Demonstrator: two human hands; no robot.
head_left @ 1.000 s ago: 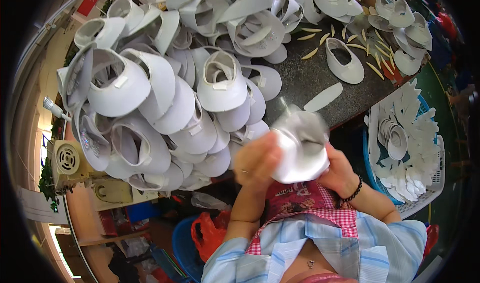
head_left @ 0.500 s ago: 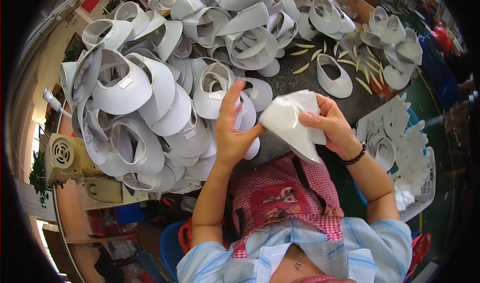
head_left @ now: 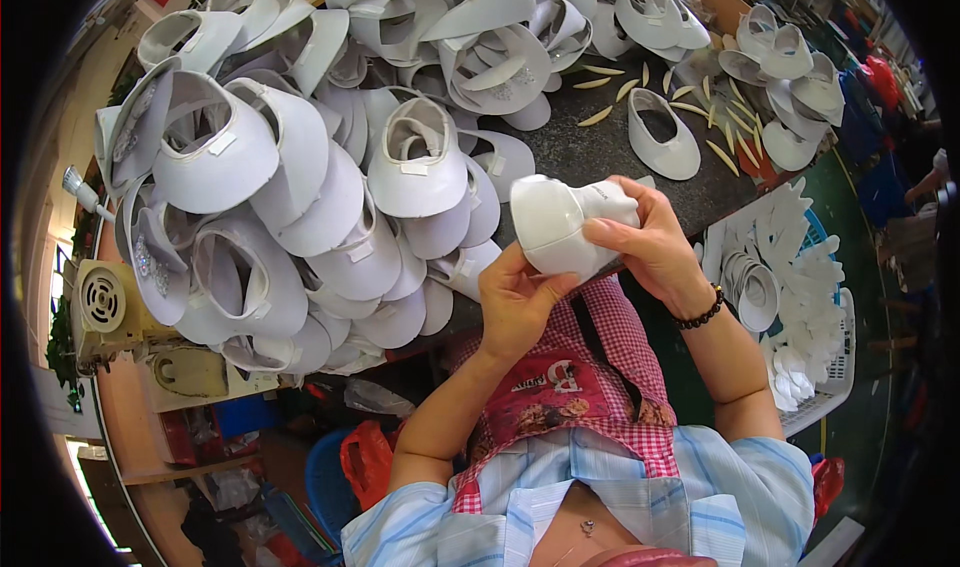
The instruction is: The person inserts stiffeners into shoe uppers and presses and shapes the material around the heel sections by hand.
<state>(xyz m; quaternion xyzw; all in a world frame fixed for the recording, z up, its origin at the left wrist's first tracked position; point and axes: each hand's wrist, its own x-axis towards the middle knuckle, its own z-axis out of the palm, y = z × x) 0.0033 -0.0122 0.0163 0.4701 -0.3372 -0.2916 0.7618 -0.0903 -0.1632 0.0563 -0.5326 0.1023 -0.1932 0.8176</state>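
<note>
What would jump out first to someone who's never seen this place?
Probably the big heap of white visors, filling the left and upper middle of the view. Next, near the centre, the left hand and right hand holding a glossy white piece. Toward the upper right, pale curved strips lie scattered on a dark tabletop.

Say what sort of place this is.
Probably a small workshop or factory: white visors are heaped on a dark table, a cream-coloured machine stands at left, and loose white pieces fill baskets at right.
</note>
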